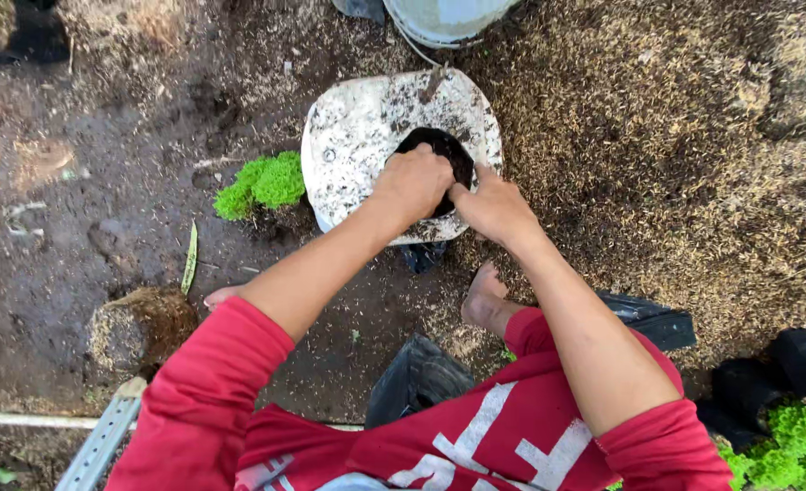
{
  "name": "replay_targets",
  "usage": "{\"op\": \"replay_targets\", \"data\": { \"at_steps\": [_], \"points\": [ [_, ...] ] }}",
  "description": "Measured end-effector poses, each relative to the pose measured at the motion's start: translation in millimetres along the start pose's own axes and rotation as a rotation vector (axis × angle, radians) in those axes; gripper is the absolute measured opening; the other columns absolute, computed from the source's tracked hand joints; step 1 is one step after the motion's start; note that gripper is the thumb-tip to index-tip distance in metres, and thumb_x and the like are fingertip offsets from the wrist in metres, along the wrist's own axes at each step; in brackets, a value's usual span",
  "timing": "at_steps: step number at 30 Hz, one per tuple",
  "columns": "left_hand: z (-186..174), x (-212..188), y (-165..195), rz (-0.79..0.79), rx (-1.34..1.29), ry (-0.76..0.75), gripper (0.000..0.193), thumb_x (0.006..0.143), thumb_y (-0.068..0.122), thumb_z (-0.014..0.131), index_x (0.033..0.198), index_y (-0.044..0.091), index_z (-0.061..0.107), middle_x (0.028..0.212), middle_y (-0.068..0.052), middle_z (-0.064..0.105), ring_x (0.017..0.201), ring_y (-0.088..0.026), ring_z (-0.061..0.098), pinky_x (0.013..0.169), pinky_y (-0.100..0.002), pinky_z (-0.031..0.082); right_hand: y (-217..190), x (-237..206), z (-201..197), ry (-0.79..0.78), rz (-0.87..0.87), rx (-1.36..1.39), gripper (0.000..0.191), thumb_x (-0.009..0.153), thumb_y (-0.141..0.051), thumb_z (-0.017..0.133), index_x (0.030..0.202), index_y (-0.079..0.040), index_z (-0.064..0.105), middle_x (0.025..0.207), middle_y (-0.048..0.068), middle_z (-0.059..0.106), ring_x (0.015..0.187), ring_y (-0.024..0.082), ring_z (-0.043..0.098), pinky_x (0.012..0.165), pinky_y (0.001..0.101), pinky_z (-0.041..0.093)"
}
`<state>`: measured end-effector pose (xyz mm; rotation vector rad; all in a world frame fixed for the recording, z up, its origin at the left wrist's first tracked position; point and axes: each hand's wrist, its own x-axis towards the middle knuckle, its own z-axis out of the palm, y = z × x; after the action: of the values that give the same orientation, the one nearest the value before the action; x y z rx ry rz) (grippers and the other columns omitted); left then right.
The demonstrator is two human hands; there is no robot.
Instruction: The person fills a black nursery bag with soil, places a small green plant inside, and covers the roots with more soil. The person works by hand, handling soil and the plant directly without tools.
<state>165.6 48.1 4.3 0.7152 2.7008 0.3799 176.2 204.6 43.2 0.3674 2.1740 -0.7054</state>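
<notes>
At far left, a soil clump (139, 329) rests on the dirt ground (75, 227), with a metal rail (103, 441) below it. A bright green seedling (262, 185) stands just left of a white, soil-spattered tray (357, 127). On the tray's right half sits 1 black grow bag (444, 150) filled with dark soil. The left hand (412, 182) lies on the bag's left rim, fingers curled over the edge and gripping it. The right hand (492, 207) touches the bag's lower right rim, fingers narrow and pinching the edge. Both hands meet at the bag's near side. A pale bucket (444, 18) stands beyond the tray. Rice husk (675, 136) covers the ground at right. More green seedlings (789, 445) in black bags sit at lower right.
</notes>
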Motion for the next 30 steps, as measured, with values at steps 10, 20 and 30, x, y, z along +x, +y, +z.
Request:
{"op": "replay_targets", "data": {
  "at_steps": [10,20,30],
  "points": [
    [-3,-2,-4,-0.001,0.074,-0.102,0.018,0.091,0.016,0.062,0.093,0.007,0.077,0.098,-0.012,0.075,0.097,-0.029,0.071,0.076,-0.043,0.060,7,6,6,0.102,-0.167,-0.074,0.068,0.090,-0.037,0.056,0.147,-0.002,0.049,0.130,0.033,0.061,0.125,0.045,0.057,0.109,0.0472,0.042],
    [-4,-11,-2,-0.034,-0.025,0.071,0.021,0.088,0.011,0.060,0.102,0.008,0.076,0.107,-0.007,0.071,0.105,-0.027,0.068,0.081,-0.044,0.058,7,8,10,0.081,-0.145,-0.116,0.065,0.092,-0.038,0.051,0.150,-0.008,0.049,0.132,0.030,0.062,0.127,0.045,0.057,0.111,0.0476,0.042],
    [1,-6,-1,-0.049,0.039,-0.033,0.019,0.092,0.012,0.059,0.094,0.006,0.077,0.105,-0.010,0.071,0.102,-0.028,0.069,0.079,-0.043,0.060,-7,-1,5,0.092,-0.051,-0.009,0.062,0.100,-0.041,0.032,0.158,-0.018,0.036,0.139,0.025,0.058,0.132,0.045,0.051,0.116,0.0474,0.034]
  ]
}}
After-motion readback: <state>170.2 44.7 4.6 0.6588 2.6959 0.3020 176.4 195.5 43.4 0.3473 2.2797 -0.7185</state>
